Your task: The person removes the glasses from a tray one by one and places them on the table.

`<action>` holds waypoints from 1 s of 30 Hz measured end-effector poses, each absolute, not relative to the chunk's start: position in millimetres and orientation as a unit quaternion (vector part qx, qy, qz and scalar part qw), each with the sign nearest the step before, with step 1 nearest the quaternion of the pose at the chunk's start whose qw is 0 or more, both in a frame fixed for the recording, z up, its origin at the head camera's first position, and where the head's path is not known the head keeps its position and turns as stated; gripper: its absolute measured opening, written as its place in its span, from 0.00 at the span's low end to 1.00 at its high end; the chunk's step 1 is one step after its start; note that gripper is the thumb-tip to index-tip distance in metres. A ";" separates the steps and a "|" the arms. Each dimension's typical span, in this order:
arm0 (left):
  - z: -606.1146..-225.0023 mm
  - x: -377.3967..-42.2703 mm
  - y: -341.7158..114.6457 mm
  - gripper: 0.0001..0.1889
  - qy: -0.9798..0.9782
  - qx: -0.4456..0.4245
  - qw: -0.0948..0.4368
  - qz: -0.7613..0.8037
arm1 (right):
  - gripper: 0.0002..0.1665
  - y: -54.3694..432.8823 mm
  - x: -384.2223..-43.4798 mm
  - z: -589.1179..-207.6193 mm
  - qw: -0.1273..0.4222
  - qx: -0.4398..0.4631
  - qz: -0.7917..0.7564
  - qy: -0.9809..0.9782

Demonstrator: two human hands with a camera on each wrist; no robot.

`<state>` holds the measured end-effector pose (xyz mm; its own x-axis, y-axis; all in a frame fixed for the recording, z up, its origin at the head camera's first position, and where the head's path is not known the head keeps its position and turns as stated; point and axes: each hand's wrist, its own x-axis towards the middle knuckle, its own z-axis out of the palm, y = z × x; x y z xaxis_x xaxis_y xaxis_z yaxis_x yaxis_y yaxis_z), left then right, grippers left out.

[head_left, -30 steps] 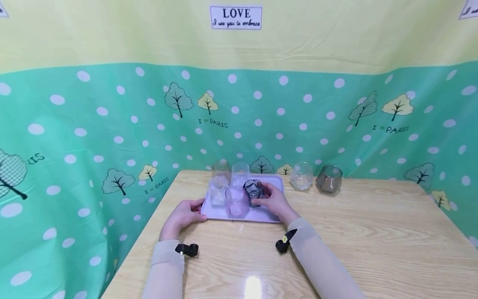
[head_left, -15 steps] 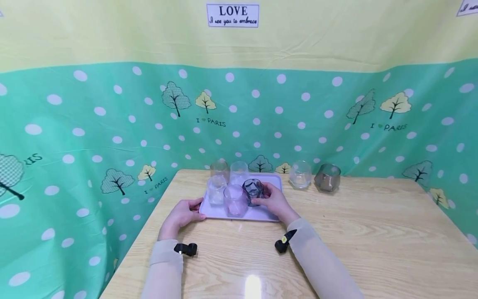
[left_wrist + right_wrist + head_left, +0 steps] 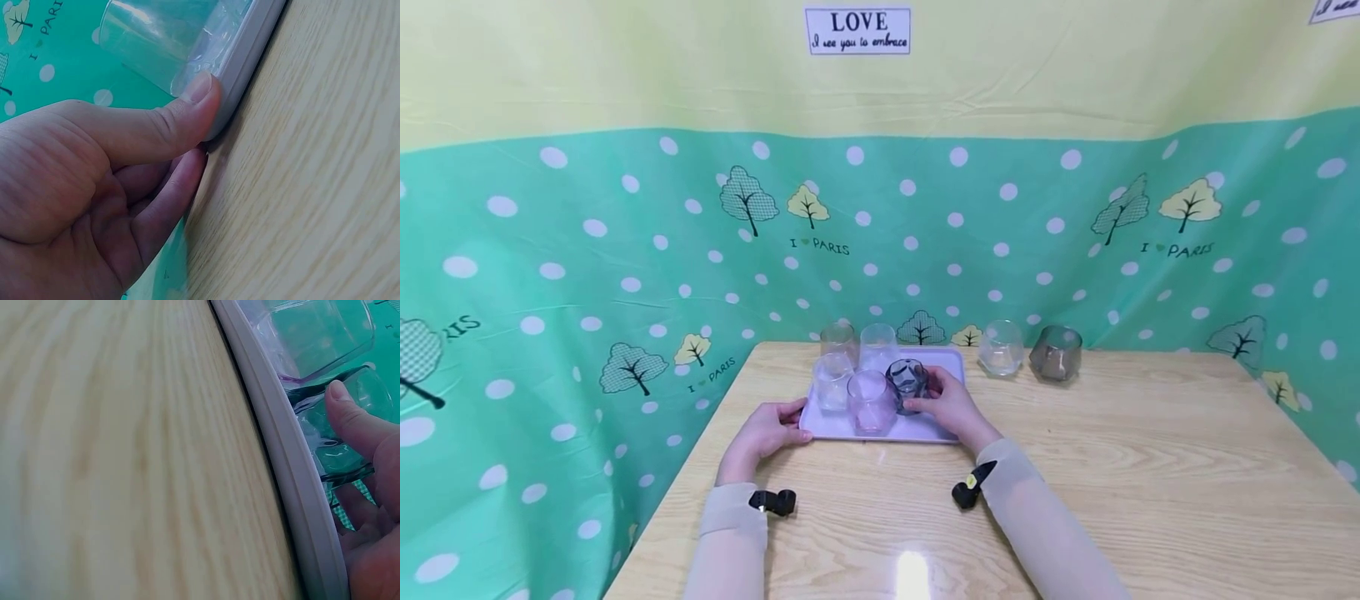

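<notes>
My left hand (image 3: 769, 431) holds the front left corner of a lilac tray (image 3: 928, 431). In the left wrist view the thumb (image 3: 187, 115) presses on the rim while the other fingers curl in at the corner. A dark grey-blue glass (image 3: 904, 379) stands on the tray's right part, gripped by my right hand (image 3: 953, 404) from its right side. The right wrist view shows that thumb (image 3: 353, 419) along the near side of the glass, with the fingers behind it. Just left of it is a pinkish clear glass (image 3: 871, 406).
Also on the tray are a clear glass (image 3: 832, 385), another clear glass (image 3: 878, 342) at the back and an amber-tinted glass (image 3: 838, 340). On the wooden table (image 3: 1120, 467), right of the tray, stand a clear glass (image 3: 1000, 350) and a smoky brown glass (image 3: 1056, 357). A printed curtain (image 3: 880, 217) hangs behind.
The head view has turned slightly to the right. Both hands keep their holds, and the glasses stay in the same arrangement.
</notes>
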<state>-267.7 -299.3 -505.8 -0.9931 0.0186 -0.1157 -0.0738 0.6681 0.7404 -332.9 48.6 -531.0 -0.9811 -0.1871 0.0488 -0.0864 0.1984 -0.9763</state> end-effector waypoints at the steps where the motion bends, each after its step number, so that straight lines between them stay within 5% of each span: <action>1: -505.6 -267.6 -299.2 0.42 0.912 -0.015 0.057 0.407 | 0.45 48.5 -332.9 -530.7 0.041 -0.088 -0.628 0.772; 13: -505.8 -268.0 -299.5 0.42 0.909 -0.011 0.054 0.413 | 0.58 49.1 -332.9 -532.4 0.046 -0.108 -0.621 0.775; 30: -509.3 -269.4 -299.9 0.41 0.907 -0.025 0.058 0.417 | 0.56 49.2 -331.5 -532.9 0.050 -0.103 -0.588 0.801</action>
<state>-269.4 -299.9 -509.3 -0.9921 0.0032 -0.1251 -0.0929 0.6512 0.7532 -331.5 49.2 -532.9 -0.9738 -0.2238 0.0412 -0.1064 0.2878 -0.9518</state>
